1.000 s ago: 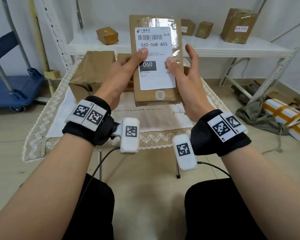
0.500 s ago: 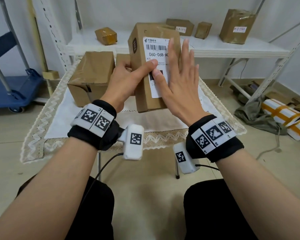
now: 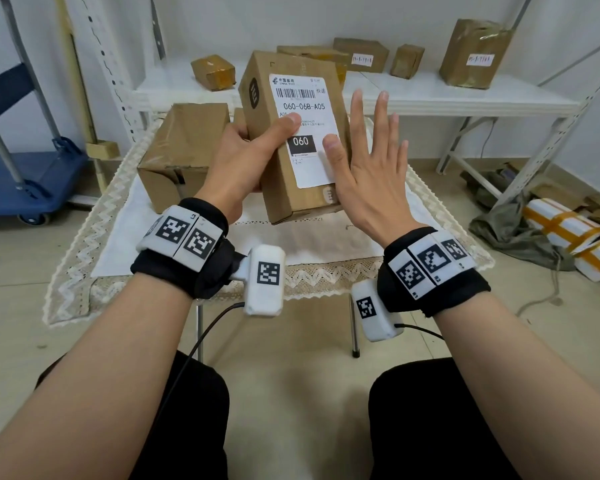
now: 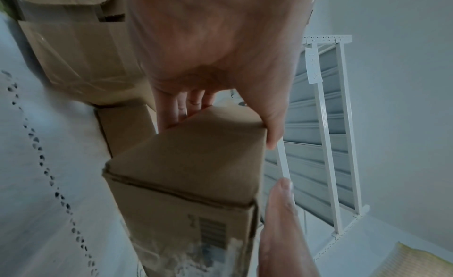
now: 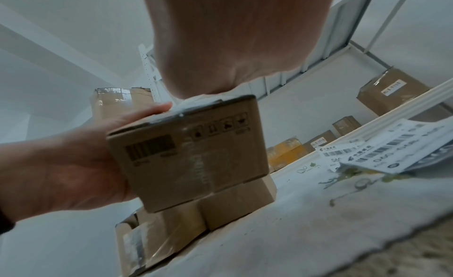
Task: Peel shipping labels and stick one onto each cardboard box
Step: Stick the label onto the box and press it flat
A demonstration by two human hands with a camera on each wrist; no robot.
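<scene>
Left hand: the left hand (image 3: 238, 157) grips the held cardboard box (image 3: 274, 188) above the bench (image 3: 118, 233); its thumb lies across the box's front onto the label, and its fingers (image 4: 171, 108) wrap round the back.
Right hand: the right hand (image 3: 368, 174) is spread wide, fingers (image 3: 381, 119) straight and pointing up; the thumb tip rests on the label's right part, and the palm sits at the box's right edge. It grips nothing.
Held box: tall, narrow, tilted slightly, raised over the middle of the bench.
Shipping label: one white shipping label (image 3: 303, 129) reading 060-06B-A05 is stuck flat on the held box's front face.
Boxes on the bench: one large cardboard box (image 3: 181, 150) stands towards the far left corner; the right wrist view shows at least two smaller boxes (image 5: 220, 209) behind the held one, though the exact number is hard to tell.
Spare labels: a few loose label sheets (image 5: 392, 151) lie near the right edge of the bench.
Shelf: the white shelf (image 3: 465, 95) behind carries about six more boxes; two of them plainly bear small white labels.
</scene>
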